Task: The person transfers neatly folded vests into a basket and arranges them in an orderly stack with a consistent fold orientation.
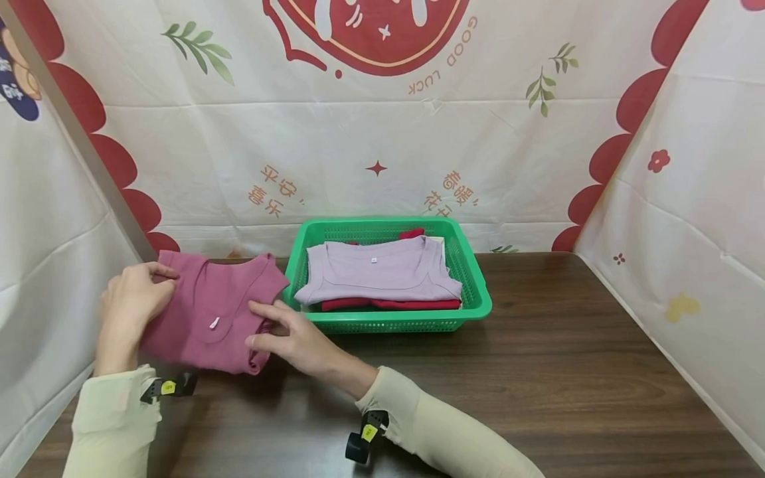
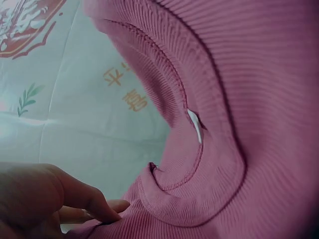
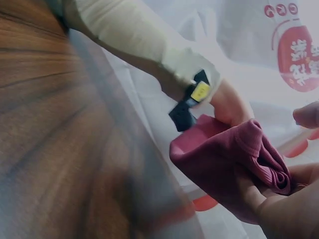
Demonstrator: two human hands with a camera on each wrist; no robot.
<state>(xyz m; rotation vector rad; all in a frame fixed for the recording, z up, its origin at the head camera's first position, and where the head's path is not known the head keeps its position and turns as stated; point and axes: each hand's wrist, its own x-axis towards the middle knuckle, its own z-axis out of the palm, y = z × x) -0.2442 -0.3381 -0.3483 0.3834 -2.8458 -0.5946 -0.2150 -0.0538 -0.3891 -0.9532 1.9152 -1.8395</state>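
Note:
A folded dark-pink ribbed top (image 1: 206,305), with a round neckline and a small white label, is held up at the left, beside the green basket. My left hand (image 1: 133,299) pinches its left edge between thumb and fingers; the left wrist view shows those fingertips on the ribbed cloth (image 2: 194,199). At the opposite edge, my right hand (image 1: 301,338) holds the folded layers, with some fingers hidden behind the cloth. From the right wrist, the top (image 3: 224,154) appears as a thick folded bundle, its layers rolled near the right hand (image 3: 284,214).
The green plastic basket (image 1: 394,317) stands at the table's back edge. Inside lie a folded lilac top (image 1: 376,269) and red cloth (image 1: 418,305) beneath it. Printed white curtains (image 1: 358,133) enclose the back and sides of the brown wooden table (image 1: 568,372).

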